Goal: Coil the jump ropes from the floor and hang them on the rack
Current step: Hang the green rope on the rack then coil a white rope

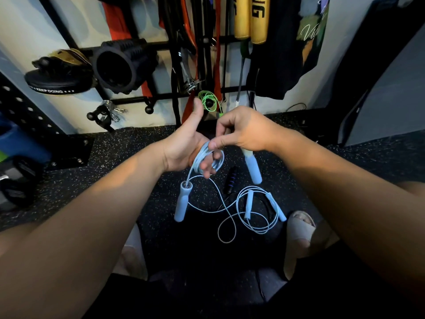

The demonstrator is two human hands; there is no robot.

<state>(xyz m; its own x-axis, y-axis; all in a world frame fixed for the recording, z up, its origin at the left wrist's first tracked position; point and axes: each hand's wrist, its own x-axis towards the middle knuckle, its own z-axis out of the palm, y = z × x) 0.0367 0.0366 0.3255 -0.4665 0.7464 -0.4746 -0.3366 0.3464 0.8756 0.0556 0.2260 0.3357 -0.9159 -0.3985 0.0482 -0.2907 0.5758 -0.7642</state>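
A light blue jump rope (212, 161) is wound in several loops around the fingers of my left hand (186, 146), whose thumb points up. One of its blue handles (181, 201) dangles below that hand. My right hand (239, 130) pinches the cord at the top of the coil, and the other blue handle (253, 166) hangs under its palm. A second light blue rope (253, 210) lies loose on the floor, next to a black rope with a purple-ringed handle (231, 178). A coiled green rope (208, 101) hangs on a peg of the black wall rack (161, 96).
The rack holds a black foam roller (122, 65), a punch mitt (57, 77), straps, clips and yellow pads (250, 17). A black shirt (292, 47) hangs at the right. My feet in beige slides (299, 229) stand on the speckled rubber floor (115, 162). Weights sit at the left edge.
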